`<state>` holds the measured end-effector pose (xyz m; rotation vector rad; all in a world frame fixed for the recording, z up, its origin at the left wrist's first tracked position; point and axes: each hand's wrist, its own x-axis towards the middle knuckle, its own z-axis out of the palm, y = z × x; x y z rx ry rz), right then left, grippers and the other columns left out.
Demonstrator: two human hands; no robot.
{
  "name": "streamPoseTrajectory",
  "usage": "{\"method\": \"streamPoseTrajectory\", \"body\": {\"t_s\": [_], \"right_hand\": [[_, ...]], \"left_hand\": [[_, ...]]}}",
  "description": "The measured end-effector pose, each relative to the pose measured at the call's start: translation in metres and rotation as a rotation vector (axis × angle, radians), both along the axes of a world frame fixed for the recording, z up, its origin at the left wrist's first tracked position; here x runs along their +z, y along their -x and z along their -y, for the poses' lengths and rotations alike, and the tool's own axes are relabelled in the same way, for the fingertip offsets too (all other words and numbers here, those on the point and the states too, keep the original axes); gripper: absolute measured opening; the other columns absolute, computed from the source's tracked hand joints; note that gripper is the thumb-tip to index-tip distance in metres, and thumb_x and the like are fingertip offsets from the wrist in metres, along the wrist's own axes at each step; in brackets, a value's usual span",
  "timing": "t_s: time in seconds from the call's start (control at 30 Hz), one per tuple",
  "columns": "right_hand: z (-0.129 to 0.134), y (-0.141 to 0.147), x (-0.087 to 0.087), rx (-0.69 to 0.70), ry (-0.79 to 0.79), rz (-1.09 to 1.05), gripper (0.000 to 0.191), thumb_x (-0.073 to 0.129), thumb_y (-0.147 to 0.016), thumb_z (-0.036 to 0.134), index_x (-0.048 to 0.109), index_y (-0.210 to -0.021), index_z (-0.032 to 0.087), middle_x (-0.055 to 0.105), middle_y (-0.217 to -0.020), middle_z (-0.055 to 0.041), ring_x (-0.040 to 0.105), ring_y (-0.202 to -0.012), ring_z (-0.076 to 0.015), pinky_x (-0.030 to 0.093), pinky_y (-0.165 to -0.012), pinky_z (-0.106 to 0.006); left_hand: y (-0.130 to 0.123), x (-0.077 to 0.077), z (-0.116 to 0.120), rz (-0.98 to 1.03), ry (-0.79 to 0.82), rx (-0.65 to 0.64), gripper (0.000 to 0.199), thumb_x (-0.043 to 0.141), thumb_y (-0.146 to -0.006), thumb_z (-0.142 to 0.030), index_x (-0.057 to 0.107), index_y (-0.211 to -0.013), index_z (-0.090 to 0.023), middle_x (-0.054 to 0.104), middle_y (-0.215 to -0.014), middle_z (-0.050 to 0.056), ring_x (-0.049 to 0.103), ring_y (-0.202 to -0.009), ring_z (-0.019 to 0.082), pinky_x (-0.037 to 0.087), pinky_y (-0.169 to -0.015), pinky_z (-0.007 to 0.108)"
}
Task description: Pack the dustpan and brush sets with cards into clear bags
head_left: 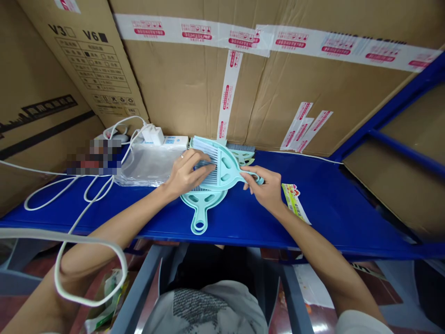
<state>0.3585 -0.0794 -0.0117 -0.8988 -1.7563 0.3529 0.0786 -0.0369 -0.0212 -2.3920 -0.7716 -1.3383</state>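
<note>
A light-teal dustpan-and-brush set [227, 168] is held tilted above the table between both hands. My right hand [263, 185] is closed around its handle, with the looped end showing past the fingers. My left hand [189, 172] grips the bristle side, its fingertips bent against the grey bristles; part of the grip is hidden. Below lies a second teal dustpan-and-brush set [200, 204], its ring-ended handle toward me. Another teal brush [243, 150] with grey bristles lies behind, partly covered.
A stack of clear plastic bags [149, 164] lies left on the blue table [333, 208], before a white power strip [177, 141]. White cables [79, 222] loop at left, one hanging over my left forearm. A printed card [295, 203] lies right. Cardboard [194, 83] walls the back.
</note>
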Motion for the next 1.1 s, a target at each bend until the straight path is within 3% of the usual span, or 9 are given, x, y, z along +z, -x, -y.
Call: {"method": "streamPoseTrajectory", "body": {"t_s": [0.1,0.27,0.37,0.67,0.83,1.1], "right_hand": [[0.001,0.001,0.001,0.011,-0.053,0.035,0.021,0.073,-0.100,0.039,0.084,-0.105,0.022,0.079,-0.075,-0.0032,0.069,-0.052,-0.0165,0.061,-0.061,-0.033],[0.000,0.003,-0.002,0.087,-0.225,0.027,0.013,0.072,-0.100,0.025,0.083,-0.107,0.022,0.079,-0.076,-0.0024,0.067,-0.053,-0.0142,0.059,-0.060,-0.030],[0.000,0.005,-0.002,0.122,-0.250,0.034,0.014,0.072,-0.100,0.022,0.083,-0.108,0.022,0.077,-0.073,-0.0014,0.067,-0.054,-0.0143,0.058,-0.059,-0.029],[0.002,0.005,-0.001,0.099,-0.151,-0.003,0.012,0.076,-0.098,0.030,0.085,-0.103,0.023,0.074,-0.064,0.0006,0.070,-0.056,-0.0170,0.061,-0.067,-0.032],[0.000,0.004,-0.002,0.103,-0.025,-0.042,0.017,0.077,-0.097,0.037,0.085,-0.101,0.023,0.073,-0.063,0.0003,0.069,-0.053,-0.0173,0.059,-0.062,-0.032],[-0.001,0.005,-0.002,0.100,0.020,-0.062,0.017,0.078,-0.096,0.037,0.085,-0.101,0.023,0.071,-0.060,0.0010,0.069,-0.053,-0.0175,0.058,-0.060,-0.031]], "left_hand": [[0.000,0.000,0.001,-0.025,-0.059,0.014,0.009,0.073,-0.096,-0.022,0.077,-0.091,-0.029,0.076,-0.103,0.008,0.066,-0.094,0.027,0.055,-0.079,0.046],[-0.001,0.004,0.006,-0.161,-0.335,0.122,0.013,0.072,-0.095,-0.012,0.074,-0.099,-0.025,0.078,-0.108,0.009,0.069,-0.098,0.025,0.053,-0.077,0.041],[-0.001,0.006,0.009,-0.206,-0.428,0.134,0.016,0.073,-0.094,-0.010,0.073,-0.103,-0.024,0.078,-0.114,0.010,0.069,-0.104,0.027,0.052,-0.080,0.042],[0.001,0.004,0.008,-0.220,-0.341,0.155,0.018,0.069,-0.094,-0.013,0.073,-0.107,-0.024,0.075,-0.126,0.011,0.067,-0.112,0.031,0.050,-0.089,0.049],[0.003,0.004,0.006,-0.225,-0.358,0.167,0.016,0.069,-0.094,-0.014,0.073,-0.107,-0.022,0.072,-0.130,0.013,0.065,-0.116,0.033,0.049,-0.091,0.050],[0.002,0.005,0.006,-0.230,-0.305,0.183,0.016,0.068,-0.093,-0.011,0.071,-0.104,-0.021,0.071,-0.126,0.014,0.065,-0.114,0.033,0.049,-0.090,0.050]]}}
